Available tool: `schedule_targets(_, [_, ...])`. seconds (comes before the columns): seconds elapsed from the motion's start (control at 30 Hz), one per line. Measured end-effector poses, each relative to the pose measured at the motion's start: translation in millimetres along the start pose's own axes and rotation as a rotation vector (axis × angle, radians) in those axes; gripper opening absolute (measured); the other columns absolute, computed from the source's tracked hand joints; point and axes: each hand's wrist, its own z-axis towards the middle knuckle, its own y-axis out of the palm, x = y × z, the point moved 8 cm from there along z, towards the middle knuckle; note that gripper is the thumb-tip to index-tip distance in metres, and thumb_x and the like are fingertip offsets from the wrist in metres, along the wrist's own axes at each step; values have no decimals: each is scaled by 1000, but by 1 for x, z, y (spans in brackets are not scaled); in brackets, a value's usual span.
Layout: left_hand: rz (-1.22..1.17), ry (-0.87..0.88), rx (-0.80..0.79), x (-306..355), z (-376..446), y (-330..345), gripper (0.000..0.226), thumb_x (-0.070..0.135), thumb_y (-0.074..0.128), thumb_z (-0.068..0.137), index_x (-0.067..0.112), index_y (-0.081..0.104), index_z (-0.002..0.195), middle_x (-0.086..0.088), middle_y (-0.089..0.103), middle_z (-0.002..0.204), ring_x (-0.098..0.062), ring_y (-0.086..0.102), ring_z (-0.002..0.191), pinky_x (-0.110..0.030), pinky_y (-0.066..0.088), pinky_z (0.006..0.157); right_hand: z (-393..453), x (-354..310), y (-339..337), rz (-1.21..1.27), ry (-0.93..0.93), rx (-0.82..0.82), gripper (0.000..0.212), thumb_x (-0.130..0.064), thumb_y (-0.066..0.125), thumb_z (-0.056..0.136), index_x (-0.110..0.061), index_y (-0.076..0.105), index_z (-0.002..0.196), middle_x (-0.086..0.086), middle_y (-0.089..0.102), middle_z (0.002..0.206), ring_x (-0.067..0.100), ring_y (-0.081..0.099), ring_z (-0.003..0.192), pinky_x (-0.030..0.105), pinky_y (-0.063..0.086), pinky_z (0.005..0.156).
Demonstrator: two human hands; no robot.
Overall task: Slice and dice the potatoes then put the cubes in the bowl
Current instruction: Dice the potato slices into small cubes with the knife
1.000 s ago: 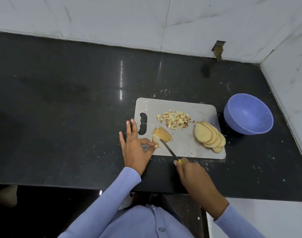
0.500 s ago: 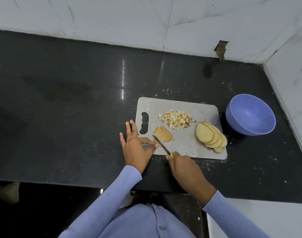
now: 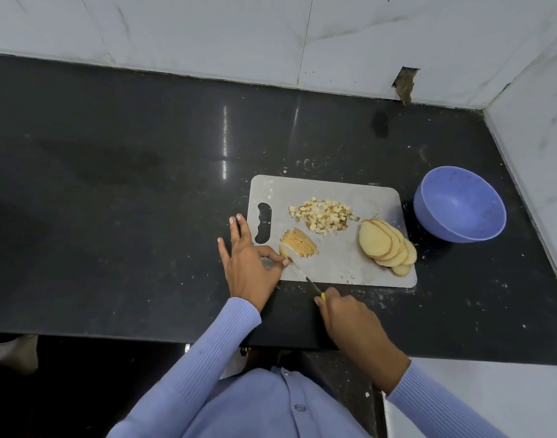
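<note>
The left hand (image 3: 248, 267) pinches the near end of the potato strips (image 3: 299, 242) on the cutting board (image 3: 343, 263), other fingers spread, while the right hand (image 3: 350, 317) grips the knife (image 3: 305, 276). Crosscuts should be short and even, matching the cubes (image 3: 323, 214), with the pinching fingertips clear of the blade. The blue bowl (image 3: 459, 207) looks empty beside the board; whole slices (image 3: 386, 245) wait.

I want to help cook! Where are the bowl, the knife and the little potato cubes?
bowl (image 3: 429, 197), head view, left rim.
knife (image 3: 304, 275), head view, blade middle.
potato cubes (image 3: 323, 214), head view, pile's centre.

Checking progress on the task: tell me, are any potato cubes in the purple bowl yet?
No. The purple bowl looks empty; the potato cubes sit piled on the cutting board.
</note>
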Motion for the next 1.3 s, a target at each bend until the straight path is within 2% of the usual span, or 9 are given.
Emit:
schedule_targets(0.1, [1, -10, -26, 0, 0, 0, 10, 32, 79, 74, 28, 73, 69, -6, 7, 158, -15, -7, 146, -36, -14, 113, -5, 9, -1, 19, 9, 27, 29, -40, 22, 104, -17, 32, 90, -5, 39, 71, 29, 60, 87, 32, 36, 64])
schedule_targets(0.27, [28, -4, -24, 3, 0, -2, 8, 30, 78, 74, 27, 72, 69, -9, 7, 158, -18, -6, 146, -42, -10, 115, -2, 15, -10, 45, 44, 114, 30, -40, 24, 103, -15, 35, 90, 11, 60, 91, 35, 59, 90, 35, 35, 66])
schedule_targets(0.43, [-18, 79, -35, 2, -3, 2, 10, 28, 79, 74, 25, 72, 68, -8, 10, 157, -19, -3, 146, -38, -8, 116, -8, 22, -7, 92, 15, 114, 34, -41, 27, 102, -15, 40, 85, 3, 53, 76, 31, 58, 81, 36, 40, 68])
schedule_targets(0.53, [-14, 210, -83, 9, 3, -4, 2, 20, 78, 76, 21, 76, 76, -4, 21, 155, -19, 12, 145, -29, 1, 116, -9, 33, -10, 223, 26, 134, 38, -42, 30, 101, -13, 48, 84, 1, 53, 69, 24, 56, 70, 37, 44, 66])
schedule_targets(0.7, [110, 609, -351, 41, 18, 4, 39, 1, 73, 75, 18, 71, 110, 5, 52, 138, -13, 44, 131, -38, 38, 107, -9, 46, -20, 353, 63, 225, 37, -40, 34, 101, -15, 51, 81, 1, 56, 69, 15, 53, 64, 29, 40, 59])
schedule_targets(0.8, [173, 731, -493, 53, 22, 16, 49, 1, 70, 77, 19, 65, 122, 7, 47, 141, -7, 38, 134, -29, 37, 107, -8, 48, -20, 384, 77, 252, 38, -40, 34, 101, -13, 52, 81, 2, 55, 69, 15, 52, 64, 30, 39, 60])
schedule_targets(1.0, [197, 793, -684, 56, 33, 31, 42, 13, 76, 77, 16, 67, 119, 2, 52, 135, -7, 44, 129, -28, 37, 107, -8, 49, -14, 423, 93, 262, 40, -40, 34, 101, -10, 51, 81, 2, 53, 68, 16, 51, 63, 29, 39, 61])
schedule_targets(1.2, [12, 686, -575, 51, 37, 30, 26, 12, 78, 76, 14, 74, 102, -1, 64, 120, -8, 58, 114, -12, 38, 101, -6, 50, -11, 466, 111, 265, 40, -40, 35, 101, -10, 53, 82, 1, 54, 68, 16, 53, 63, 32, 44, 65])
schedule_targets(1.3, [-65, 656, -475, 45, 33, 27, 25, 16, 79, 74, 15, 75, 99, 1, 67, 115, -5, 60, 110, -17, 41, 101, -5, 50, -10, 463, 116, 257, 39, -40, 34, 101, -11, 52, 82, 0, 54, 68, 14, 51, 63, 28, 42, 64])
